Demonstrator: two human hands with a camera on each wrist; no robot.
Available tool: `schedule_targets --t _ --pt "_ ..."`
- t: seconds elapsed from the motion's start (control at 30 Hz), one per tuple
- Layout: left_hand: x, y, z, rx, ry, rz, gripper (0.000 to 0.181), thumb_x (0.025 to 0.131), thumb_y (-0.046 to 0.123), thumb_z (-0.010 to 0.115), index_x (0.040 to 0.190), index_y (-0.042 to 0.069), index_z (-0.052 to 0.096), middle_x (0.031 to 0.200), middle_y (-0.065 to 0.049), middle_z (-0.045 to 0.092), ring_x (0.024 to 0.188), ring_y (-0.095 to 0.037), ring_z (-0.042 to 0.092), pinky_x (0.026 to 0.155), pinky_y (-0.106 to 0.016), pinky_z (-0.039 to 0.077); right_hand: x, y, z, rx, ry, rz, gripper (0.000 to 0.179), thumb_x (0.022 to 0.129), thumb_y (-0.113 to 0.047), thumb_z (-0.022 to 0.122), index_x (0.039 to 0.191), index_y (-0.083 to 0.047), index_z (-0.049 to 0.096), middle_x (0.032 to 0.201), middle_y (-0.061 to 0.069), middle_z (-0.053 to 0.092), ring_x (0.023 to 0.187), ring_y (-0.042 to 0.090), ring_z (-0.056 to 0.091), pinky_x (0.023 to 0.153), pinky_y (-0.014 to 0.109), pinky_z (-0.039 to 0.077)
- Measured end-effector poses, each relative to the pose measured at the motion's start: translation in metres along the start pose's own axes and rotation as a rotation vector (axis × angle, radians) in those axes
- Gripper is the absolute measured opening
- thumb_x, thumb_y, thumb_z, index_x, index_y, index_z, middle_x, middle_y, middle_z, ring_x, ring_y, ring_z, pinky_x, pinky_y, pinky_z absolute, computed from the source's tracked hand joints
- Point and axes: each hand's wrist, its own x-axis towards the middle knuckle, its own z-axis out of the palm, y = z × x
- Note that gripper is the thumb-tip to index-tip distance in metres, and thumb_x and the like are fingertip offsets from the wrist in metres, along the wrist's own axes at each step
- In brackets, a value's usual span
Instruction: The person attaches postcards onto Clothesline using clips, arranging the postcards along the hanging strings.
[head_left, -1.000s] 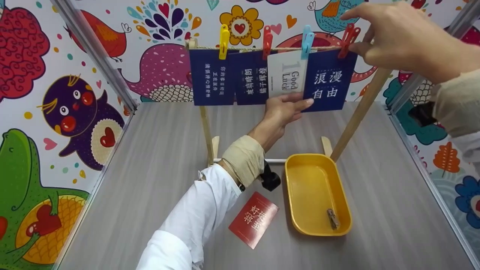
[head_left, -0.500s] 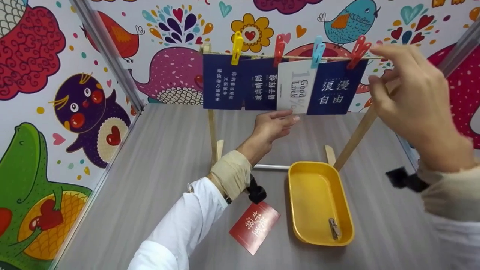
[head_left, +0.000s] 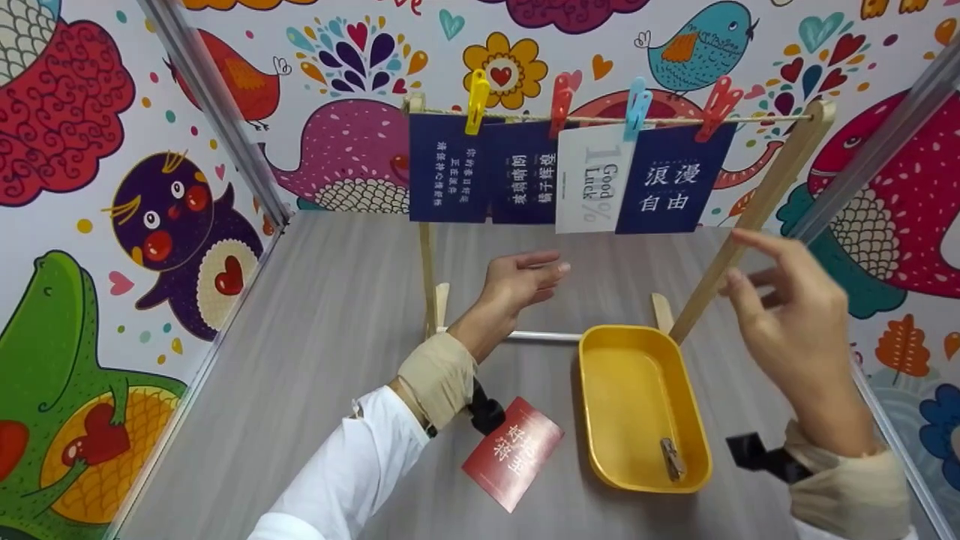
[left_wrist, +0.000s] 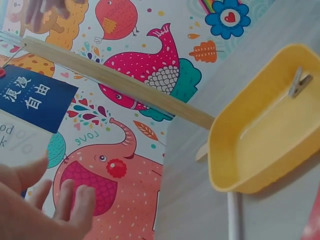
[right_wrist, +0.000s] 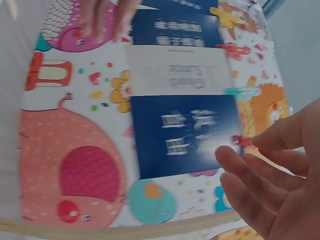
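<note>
Several cards hang in a row from a string, held by plastic clothespins. At the right end is a dark blue card under a red clothespin. Beside it hangs a white card with a light blue clothespin. Farther left are two more dark blue cards, with a red clothespin and a yellow clothespin. My left hand is below the white card, apart from it, fingers relaxed. Lower right of the cards, my right hand holds nothing, its fingers loosely bent.
The string runs between posts of a wooden stand. A yellow tray on the table contains a small clothespin. A red card lies flat left of the tray. Patterned walls enclose the table's back and sides.
My right hand has left the red clothespin at the right end and come down. My left hand has let go of the cards' lower edge and moved down and left.
</note>
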Motion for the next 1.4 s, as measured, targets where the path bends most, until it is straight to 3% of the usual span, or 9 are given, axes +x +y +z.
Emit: schedule_targets --t 0.23,0.43,0.67,0.73,0.9,1.03,1.17,1.3,1.4 --pt "-0.007 -0.019 -0.012 0.065 -0.003 0.049 0.031 0.091 0.011 0.073 0.121 0.004 0.071 0.118 -0.015 0.072 0.105 -0.023 0.072 0.094 -0.035 0.058 -0.035 0.028 0.014 -0.015 -0.03 0.073 0.038 0.094 -0.001 0.064 0.132 -0.007 0.062 0.107 0.015 0.068 0.073 -0.021 0.051 0.071 -0.002 0.043" --pt "-0.011 -0.035 -0.017 0.102 0.004 0.033 0.03 0.091 0.013 0.074 0.12 0.005 0.072 0.118 -0.014 0.072 0.103 -0.021 0.072 0.093 -0.033 0.058 -0.052 0.041 0.017 -0.018 -0.063 0.123 0.039 0.093 -0.002 0.065 0.132 -0.008 0.063 0.115 0.014 0.068 0.076 -0.023 0.051 0.071 -0.003 0.042" --pt "-0.017 -0.06 -0.022 0.137 0.003 0.028 0.029 0.091 0.013 0.074 0.119 0.004 0.071 0.116 -0.013 0.073 0.1 -0.02 0.071 0.093 -0.035 0.058 -0.069 0.052 0.023 -0.042 -0.084 0.12 0.04 0.09 0.004 0.068 0.129 -0.005 0.064 0.115 0.018 0.067 0.079 -0.022 0.048 0.07 -0.004 0.04" --pt "-0.019 -0.069 -0.023 0.137 0.0 0.023 0.029 0.09 0.013 0.074 0.118 0.003 0.071 0.114 -0.013 0.073 0.098 -0.019 0.072 0.093 -0.035 0.058 -0.074 0.054 0.025 -0.058 -0.091 0.121 0.041 0.089 0.005 0.068 0.128 -0.005 0.064 0.117 0.018 0.067 0.078 -0.014 0.055 0.07 -0.005 0.039" --pt "-0.023 -0.091 -0.021 0.154 -0.006 0.042 0.03 0.089 0.011 0.075 0.117 0.002 0.072 0.108 -0.013 0.075 0.093 -0.016 0.072 0.089 -0.035 0.06 -0.087 0.06 0.03 -0.104 -0.113 0.114 0.042 0.085 0.008 0.071 0.125 -0.004 0.065 0.12 0.018 0.067 0.079 0.026 0.068 0.07 -0.006 0.037" --pt "-0.028 -0.104 -0.015 0.189 -0.016 0.093 0.035 0.087 0.009 0.075 0.12 0.0 0.07 0.106 -0.016 0.075 0.092 -0.019 0.074 0.081 -0.032 0.06 -0.098 0.065 0.035 -0.168 -0.155 0.13 0.04 0.083 0.006 0.074 0.121 -0.005 0.067 0.115 0.017 0.068 0.079 0.029 0.068 0.065 0.006 0.047" --pt "-0.033 -0.116 -0.007 0.215 -0.021 0.092 0.046 0.086 0.009 0.077 0.13 0.002 0.064 0.117 -0.019 0.07 0.096 -0.023 0.074 0.084 -0.033 0.06 -0.109 0.07 0.042 -0.227 -0.213 0.163 0.036 0.081 0.004 0.077 0.115 -0.004 0.069 0.111 0.016 0.068 0.076 0.027 0.068 0.059 0.026 0.057" --pt "-0.037 -0.13 0.0 0.242 -0.028 0.09 0.059 0.084 0.01 0.079 0.138 0.001 0.056 0.129 -0.021 0.064 0.102 -0.027 0.071 0.089 -0.036 0.059 -0.12 0.072 0.048 -0.261 -0.291 0.226 0.033 0.082 0.001 0.077 0.114 -0.002 0.069 0.111 0.018 0.067 0.08 0.031 0.068 0.065 0.046 0.06" --pt "-0.039 -0.139 0.005 0.272 -0.038 0.097 0.064 0.083 0.011 0.08 0.14 0.0 0.053 0.132 -0.02 0.063 0.104 -0.026 0.07 0.088 -0.036 0.06 -0.127 0.074 0.053 -0.28 -0.338 0.259 0.032 0.083 -0.001 0.077 0.114 -0.002 0.069 0.113 0.019 0.067 0.086 0.033 0.068 0.07 0.05 0.059"
